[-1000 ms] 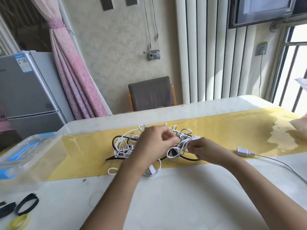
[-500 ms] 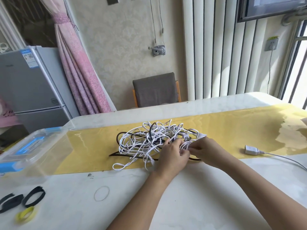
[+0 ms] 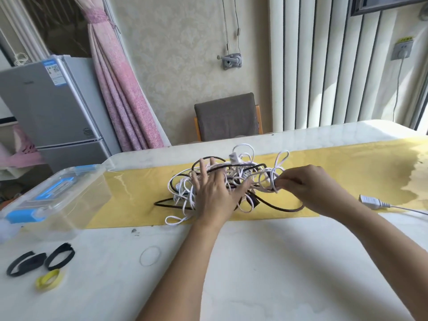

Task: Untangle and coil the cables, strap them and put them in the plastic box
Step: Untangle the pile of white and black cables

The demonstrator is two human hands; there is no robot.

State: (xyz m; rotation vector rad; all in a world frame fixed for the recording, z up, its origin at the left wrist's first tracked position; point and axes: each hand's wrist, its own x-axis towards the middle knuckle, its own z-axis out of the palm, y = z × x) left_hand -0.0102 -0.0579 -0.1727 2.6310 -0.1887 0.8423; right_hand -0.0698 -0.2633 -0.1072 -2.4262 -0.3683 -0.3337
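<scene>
**Landmark: cable tangle [image 3: 231, 177], on the yellow runner [image 3: 347, 163] at mid-table [image 3: 278, 262].**

1. Black straps [image 3: 59, 256] and one yellow strap [image 3: 47, 278]: far left of the tangle, at the near edge. They lie loose and unused, apparently set out for you to reach once a coil is ready.
2. Plastic box [image 3: 69, 205]: left of the tangle and well apart from it, partly on the runner. It is clear-walled, with the lid on and blue latches. It is the final destination and holds no cable that can be seen.
3. Thin ring [image 3: 140, 257]: left of the tangle and nearer to you, flat on the bare top. It may be an elastic band, but this cannot be confirmed.
4. Your left hand [image 3: 215, 193]: on top of the tangle's left half. The fingers are straight and spread, pressing down and gripping nothing. The likely purpose is to pin the mass so it does not drag along.
5. Cable tangle: white and black cords are knotted together, with loops spilling towards you. Nothing is coiled or strapped, so the task looks to be at its first step.
6. Your right hand [image 3: 308, 186]: at the tangle's right edge. Its fingertips pinch a white strand [image 3: 274, 185], placed to draw it clear of the pinned heap.
7. White plug [image 3: 370, 201]: right of the tangle and well apart from it. Its cord runs off to the right, probably an end already free.
</scene>
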